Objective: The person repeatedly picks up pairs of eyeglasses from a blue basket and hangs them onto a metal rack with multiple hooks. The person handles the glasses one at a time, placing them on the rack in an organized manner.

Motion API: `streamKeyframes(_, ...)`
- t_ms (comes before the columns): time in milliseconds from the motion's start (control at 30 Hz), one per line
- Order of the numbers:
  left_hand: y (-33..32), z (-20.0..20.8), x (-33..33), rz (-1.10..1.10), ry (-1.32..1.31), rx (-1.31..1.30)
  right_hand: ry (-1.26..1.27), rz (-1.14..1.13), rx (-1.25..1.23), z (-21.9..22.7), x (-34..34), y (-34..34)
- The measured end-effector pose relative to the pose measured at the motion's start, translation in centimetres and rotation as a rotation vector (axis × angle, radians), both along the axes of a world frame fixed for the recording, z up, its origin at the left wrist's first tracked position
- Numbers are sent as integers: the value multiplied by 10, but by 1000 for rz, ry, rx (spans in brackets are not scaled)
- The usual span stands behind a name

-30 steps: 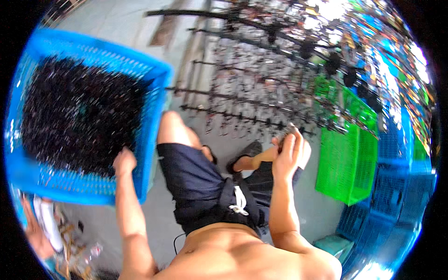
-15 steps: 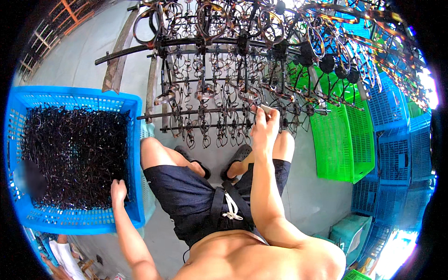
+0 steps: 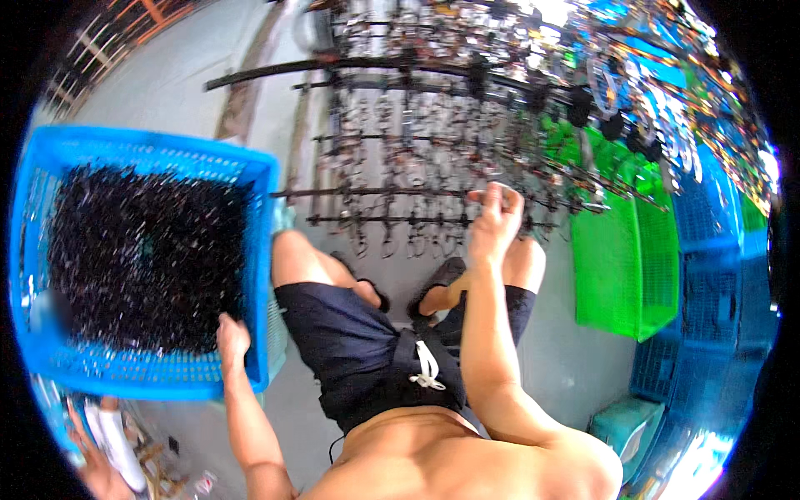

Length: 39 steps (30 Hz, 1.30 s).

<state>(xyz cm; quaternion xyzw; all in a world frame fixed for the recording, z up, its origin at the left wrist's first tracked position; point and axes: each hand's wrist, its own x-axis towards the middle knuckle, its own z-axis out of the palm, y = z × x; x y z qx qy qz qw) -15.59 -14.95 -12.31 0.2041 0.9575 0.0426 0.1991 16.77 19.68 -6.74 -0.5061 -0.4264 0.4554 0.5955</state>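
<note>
My left hand (image 3: 233,336) reaches over the near right part of a blue basket (image 3: 142,385), at the edge of a heap of thin, dark, glossy pieces (image 3: 150,258). Its fingers look drawn together; whatever they hold is blurred. My right hand (image 3: 498,218) is raised in front of a rack of dark bars (image 3: 392,193), fingers curled in a pinch near the lower bars. Something small and pale seems to be at its fingertips, too smeared to name. Many small looped pieces (image 3: 417,150), shaped like eyeglass fronts, hang from the rack.
A bright green crate (image 3: 612,275) stands right of my legs, with blue crates (image 3: 704,292) stacked beyond it. A teal bin (image 3: 627,429) sits at the lower right. Part of another person (image 3: 108,442) shows at the lower left. Wooden strips (image 3: 250,79) stand behind the basket.
The whole view has shifted, so the basket, rack and my legs appear farther right, with motion blur. My left hand remains at the heap and my right hand at the rack.
</note>
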Motion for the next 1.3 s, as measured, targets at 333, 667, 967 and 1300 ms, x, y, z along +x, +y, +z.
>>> streamKeyframes(333, 37, 91, 55, 475, -804, 1327, -506, 539, 300, 41, -50, -117)
streamKeyframes(667, 108, 100, 133, -32, -971, 1272, -10, 827, -319, 33, -59, -172)
streamKeyframes(967, 1, -51, -30, 451, -5, -150, 143, -58, 112, 25, 65, -46)
streamKeyframes(1300, 3, 9, -39, 317, 30, 393, 121, -12, -203, 39, 63, -1)
